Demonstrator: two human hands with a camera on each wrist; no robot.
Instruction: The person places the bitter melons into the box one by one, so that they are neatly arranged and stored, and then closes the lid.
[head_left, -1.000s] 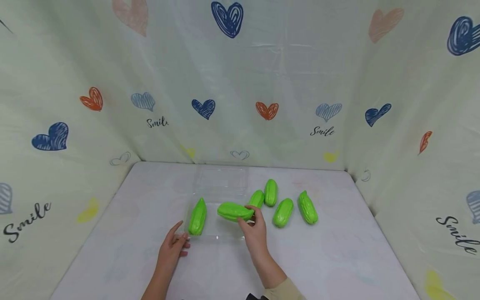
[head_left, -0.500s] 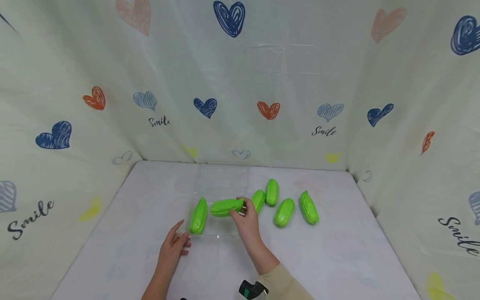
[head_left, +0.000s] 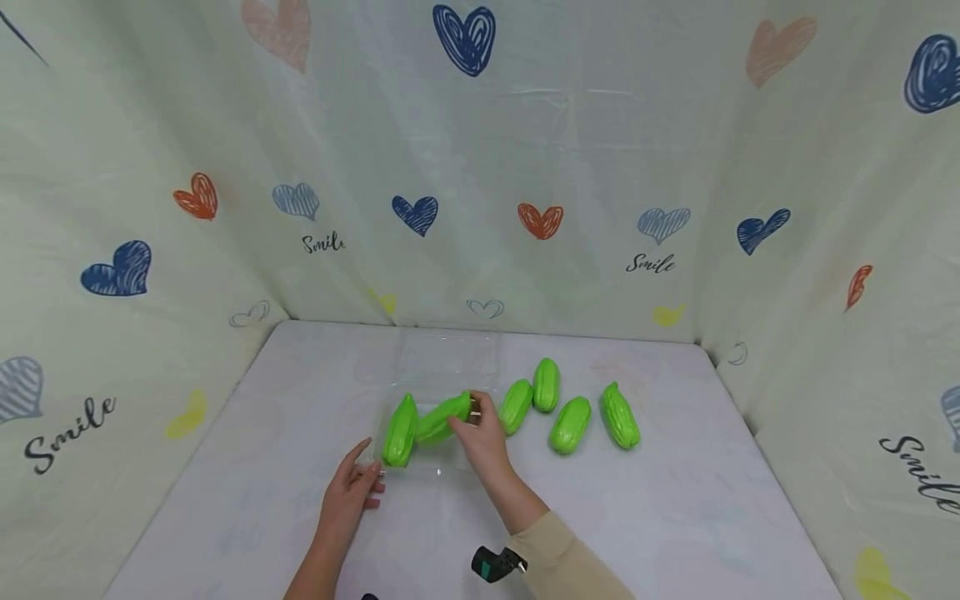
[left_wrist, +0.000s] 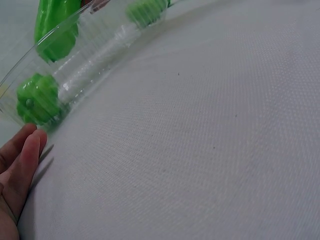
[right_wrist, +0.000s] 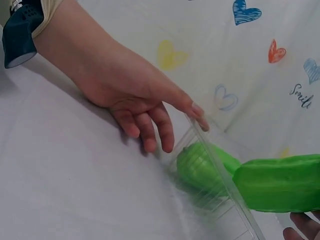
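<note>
My right hand (head_left: 483,429) grips the stem end of a green ridged gourd (head_left: 438,421) and holds it slanted over a clear plastic box (head_left: 438,471). In the right wrist view the held gourd (right_wrist: 282,185) rises above the rim, beside a second gourd (right_wrist: 200,167) inside. That second gourd (head_left: 401,431) lies along the left side of the box. My left hand (head_left: 348,487) touches the box's near left corner with fairly straight fingers. In the left wrist view, the left hand's fingertips (left_wrist: 31,145) sit by the box wall, below the gourd (left_wrist: 37,99) inside.
Several more green gourds lie on the white-covered table right of the box, the nearest gourd (head_left: 516,407) close to its right side. The clear lid (head_left: 450,358) lies folded back behind the box. A heart-printed cloth (head_left: 480,167) encloses the table's back and sides.
My right hand has moved left with the gourd, turning it from nearly level to slanted, close beside the gourd in the box. The left hand stays at the box corner.
</note>
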